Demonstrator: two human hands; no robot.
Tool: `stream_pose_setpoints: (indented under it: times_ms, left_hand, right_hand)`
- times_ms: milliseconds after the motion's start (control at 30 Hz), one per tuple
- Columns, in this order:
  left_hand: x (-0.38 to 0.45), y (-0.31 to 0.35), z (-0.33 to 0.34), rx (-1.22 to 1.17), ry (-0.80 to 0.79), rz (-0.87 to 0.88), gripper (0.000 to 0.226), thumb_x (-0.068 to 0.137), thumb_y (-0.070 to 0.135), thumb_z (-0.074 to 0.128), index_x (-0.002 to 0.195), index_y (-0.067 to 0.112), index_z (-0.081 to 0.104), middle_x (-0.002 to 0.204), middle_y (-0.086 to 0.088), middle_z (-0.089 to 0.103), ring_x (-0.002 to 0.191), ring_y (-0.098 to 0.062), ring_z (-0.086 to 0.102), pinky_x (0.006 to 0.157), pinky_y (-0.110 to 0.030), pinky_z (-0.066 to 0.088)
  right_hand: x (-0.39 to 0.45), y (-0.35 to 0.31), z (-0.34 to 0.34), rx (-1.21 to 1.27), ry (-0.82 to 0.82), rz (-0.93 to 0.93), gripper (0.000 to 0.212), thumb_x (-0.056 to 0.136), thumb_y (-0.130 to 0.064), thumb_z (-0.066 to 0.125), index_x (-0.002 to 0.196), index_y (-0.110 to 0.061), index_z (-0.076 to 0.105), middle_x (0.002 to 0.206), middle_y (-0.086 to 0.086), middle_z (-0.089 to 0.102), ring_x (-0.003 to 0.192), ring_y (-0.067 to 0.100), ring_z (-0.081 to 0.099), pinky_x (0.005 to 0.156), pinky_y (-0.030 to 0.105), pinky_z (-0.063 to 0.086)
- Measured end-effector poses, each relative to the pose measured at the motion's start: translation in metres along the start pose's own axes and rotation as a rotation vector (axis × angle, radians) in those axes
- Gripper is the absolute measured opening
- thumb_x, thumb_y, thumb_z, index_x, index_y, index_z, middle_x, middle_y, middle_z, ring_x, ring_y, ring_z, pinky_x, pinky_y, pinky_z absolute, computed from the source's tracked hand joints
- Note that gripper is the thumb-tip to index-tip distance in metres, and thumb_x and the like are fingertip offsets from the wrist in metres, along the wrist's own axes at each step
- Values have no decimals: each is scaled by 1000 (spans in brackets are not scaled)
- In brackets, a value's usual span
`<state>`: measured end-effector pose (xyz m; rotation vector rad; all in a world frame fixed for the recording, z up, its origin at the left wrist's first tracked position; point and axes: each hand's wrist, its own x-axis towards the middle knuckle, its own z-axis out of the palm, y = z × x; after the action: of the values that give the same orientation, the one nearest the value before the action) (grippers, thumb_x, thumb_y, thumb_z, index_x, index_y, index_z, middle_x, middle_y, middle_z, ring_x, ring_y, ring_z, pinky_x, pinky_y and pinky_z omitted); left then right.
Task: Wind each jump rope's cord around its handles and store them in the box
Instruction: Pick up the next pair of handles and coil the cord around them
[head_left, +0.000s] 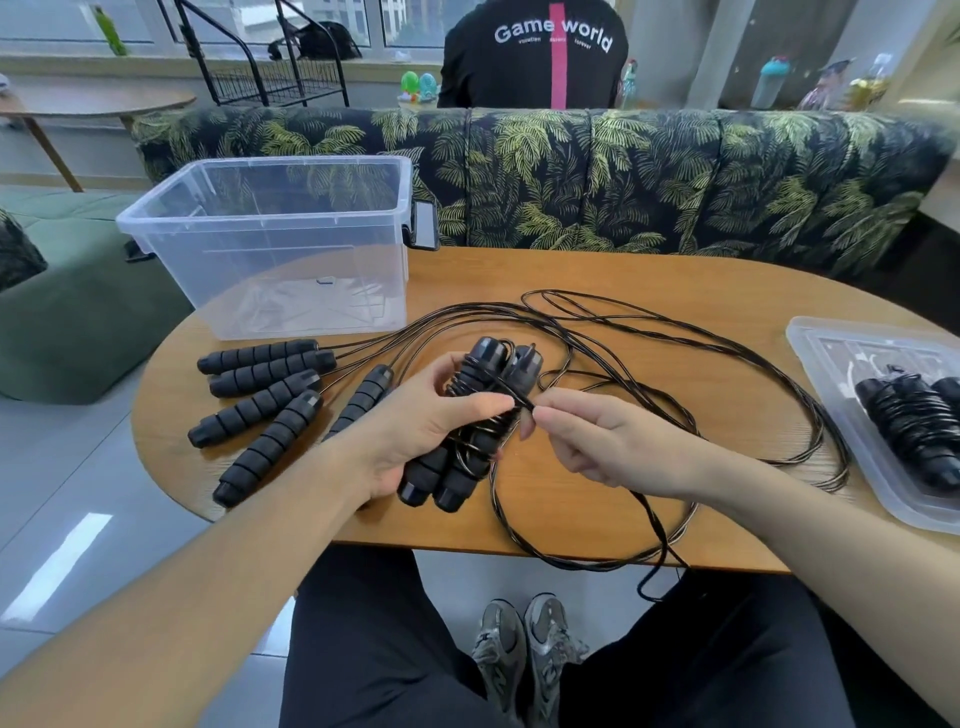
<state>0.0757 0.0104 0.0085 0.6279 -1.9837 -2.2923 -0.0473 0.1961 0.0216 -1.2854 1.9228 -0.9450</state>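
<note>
The left hand (421, 426) is gripping the paired handles (467, 431) above the desk (597, 275), thumb pressing on the wound coils. The right hand (587, 441), just beside it, is pinching the cord (522, 402) near the wrap. The handles are looking light, w/ ribbed foam, so easy to grip at the middle. The cord seems thin, springy and slick, probably needing tension. The box (270, 249) is sitting beyond the left hand, nothing inside yet.

Bare forearms without sleeves, black trousers (374, 639), grey worn trainers (524, 654) with laces
</note>
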Motion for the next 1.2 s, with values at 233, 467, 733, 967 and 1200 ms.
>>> stream_pose_setpoints:
  times_ms: [233, 467, 733, 967, 1200]
  left_hand:
    - [-9, 10, -2, 47, -57, 80, 63, 87, 63, 47, 111, 7, 62, 85, -18, 70, 70, -29, 69, 67, -38, 59]
    - [-17, 22, -22, 167, -306, 32, 44, 95, 44, 45, 117, 6, 46, 81, -12, 68, 64, -28, 65, 64, -38, 58]
    - [-5, 35, -18, 755, -396, 13, 61, 77, 55, 67, 130, 47, 39, 111, -6, 73, 95, -31, 74, 91, -47, 57]
    - [1, 27, 4, 1218, -253, -2, 104, 74, 66, 77, 149, 47, 9, 124, 9, 63, 103, -14, 69, 96, -38, 56]
    - [10, 18, -3, 1235, -30, 13, 76, 80, 72, 65, 145, 53, 29, 112, 9, 68, 92, -16, 71, 87, -43, 60]
  right_hand:
    - [-2, 14, -18, 189, -228, 65, 39, 101, -52, 44, 85, -21, 58, 63, -1, 33, 58, 19, 21, 50, 29, 19]
    - [5, 22, -47, 133, -147, 180, 60, 68, -78, 70, 60, -25, 45, 58, -1, 31, 53, 16, 22, 50, 28, 19]
    - [33, -1, -55, 47, -91, 242, 41, 78, -49, 77, 83, -13, 57, 55, -4, 39, 51, 13, 28, 49, 25, 22]
    - [52, -30, -36, -268, 55, 153, 30, 82, -42, 79, 76, -16, 66, 62, -5, 52, 49, 4, 40, 53, 23, 33]
    - [44, -46, -8, -554, 184, -7, 33, 98, -44, 55, 83, -18, 66, 67, -7, 61, 59, 11, 53, 55, 28, 43]
